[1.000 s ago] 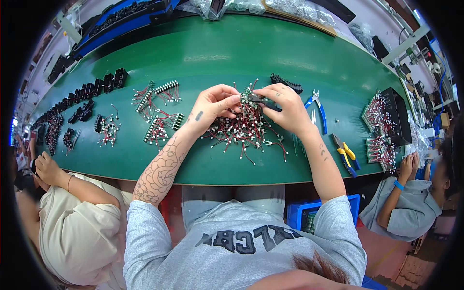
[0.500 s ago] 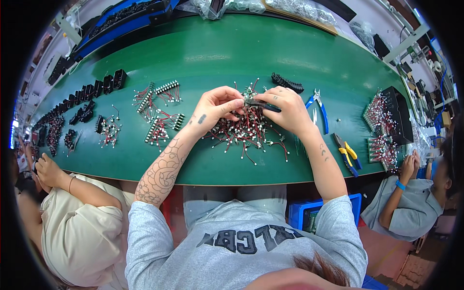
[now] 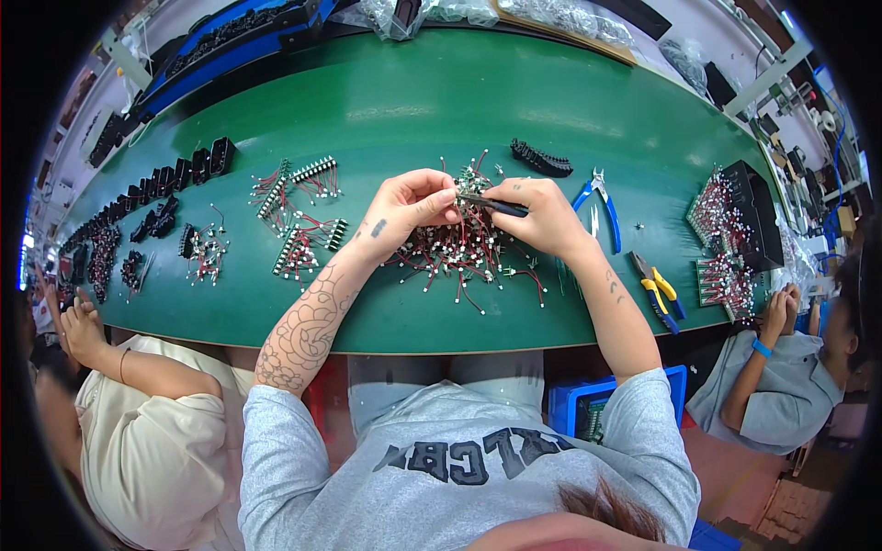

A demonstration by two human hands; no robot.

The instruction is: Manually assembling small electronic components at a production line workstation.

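My left hand is closed, thumb and fingertips pinched at the far edge of a wire pile; what they pinch is too small to make out. My right hand is wrapped round a dark, narrow-tipped hand tool, whose tip points left to the left fingertips. Whether it is tweezers or thin pliers is unclear. Under and between both hands lies the pile of short red and black wires with white connector ends. Small green pieces show among the wires near the tool.
Right of my hands lie blue-handled pliers, yellow-and-blue pliers and a black ribbed strip. Wired green boards lie left, beyond them black housings. A black box stands far right. Co-workers sit on both sides.
My right hand has shifted slightly left and lower, turning the tool so more of it shows and its tip reaches the left fingertips. The left hand has barely moved.
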